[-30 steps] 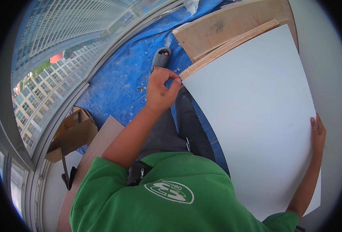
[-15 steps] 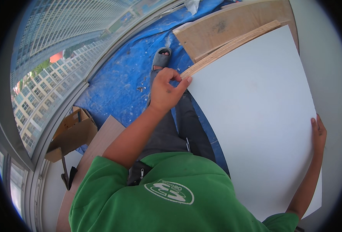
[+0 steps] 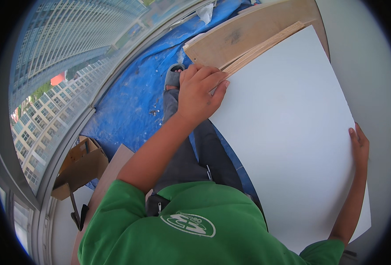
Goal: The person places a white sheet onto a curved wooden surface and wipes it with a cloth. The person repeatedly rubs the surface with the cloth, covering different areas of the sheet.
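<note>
A large white-faced board point(image 3: 283, 119) stands tilted in front of me on my right, its layered wooden edge point(image 3: 266, 48) showing at the top. Around the near left corner of that edge, my left hand point(image 3: 200, 95) is closed, thumb on the white face and fingers over the rim. My right hand point(image 3: 360, 145) grips the board's right-hand edge, with its thumb on the front. Behind the white board leans a plywood sheet point(image 3: 248, 35), with more wooden edges between the two.
Blue plastic sheeting point(image 3: 124, 115) covers the floor. An open cardboard box point(image 3: 80, 165) and a pinkish-brown panel point(image 3: 116, 170) lie at the left, beside the framed window point(image 3: 67, 66). A pale wall point(image 3: 367, 66) rises at the right. My slippered foot point(image 3: 173, 77) is near the plywood.
My left hand has shifted from a thumb-and-finger touch to a fuller grip on the board's corner. The whole view has moved slightly, and the board appears a little further left.
</note>
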A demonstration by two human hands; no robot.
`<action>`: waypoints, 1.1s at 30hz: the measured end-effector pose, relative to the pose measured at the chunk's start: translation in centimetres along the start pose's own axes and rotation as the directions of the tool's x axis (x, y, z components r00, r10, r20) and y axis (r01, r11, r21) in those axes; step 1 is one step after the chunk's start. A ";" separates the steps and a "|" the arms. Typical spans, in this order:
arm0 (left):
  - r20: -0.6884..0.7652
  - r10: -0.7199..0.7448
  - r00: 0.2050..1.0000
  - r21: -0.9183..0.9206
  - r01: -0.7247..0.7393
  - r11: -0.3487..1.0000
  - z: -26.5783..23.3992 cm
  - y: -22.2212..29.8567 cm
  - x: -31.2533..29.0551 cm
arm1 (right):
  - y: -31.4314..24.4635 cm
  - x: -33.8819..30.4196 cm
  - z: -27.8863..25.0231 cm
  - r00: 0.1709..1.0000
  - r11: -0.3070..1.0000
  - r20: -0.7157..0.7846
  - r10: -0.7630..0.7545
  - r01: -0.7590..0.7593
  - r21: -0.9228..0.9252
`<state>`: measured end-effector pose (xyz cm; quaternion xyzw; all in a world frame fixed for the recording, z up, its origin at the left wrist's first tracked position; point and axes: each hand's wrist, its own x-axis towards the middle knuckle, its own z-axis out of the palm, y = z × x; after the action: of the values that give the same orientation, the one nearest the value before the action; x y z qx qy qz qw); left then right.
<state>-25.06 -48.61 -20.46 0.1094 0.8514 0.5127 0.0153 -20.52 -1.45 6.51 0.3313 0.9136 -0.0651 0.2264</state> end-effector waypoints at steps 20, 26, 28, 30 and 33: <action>0.210 0.036 0.977 0.035 -0.044 0.998 2.9 0.8 6.9 | -1.2 0.0 -0.7 0.999 1.000 0.035 -0.008 0.007 0.022; 0.206 0.089 0.974 -0.026 -0.085 0.996 2.7 0.1 6.7 | -1.0 0.2 -0.4 1.000 1.000 0.016 0.019 -0.019 0.007; 0.215 0.110 0.970 -0.024 -0.107 0.994 2.5 0.1 6.5 | -0.6 0.3 -0.2 1.000 1.000 0.012 -0.019 0.019 -0.003; 0.215 0.124 0.969 -0.007 -0.126 0.992 2.3 0.2 6.3 | -0.2 0.5 -0.1 0.999 0.999 0.014 -0.034 0.034 0.004; 0.228 0.143 0.963 0.021 -0.152 0.988 2.1 0.3 6.0 | 0.2 0.5 0.0 1.000 1.000 0.013 -0.021 0.021 -0.022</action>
<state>-30.60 -45.39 -20.71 0.2301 0.8434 0.4802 0.0715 -20.74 -0.96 6.27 0.3188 0.9163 -0.0596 0.2350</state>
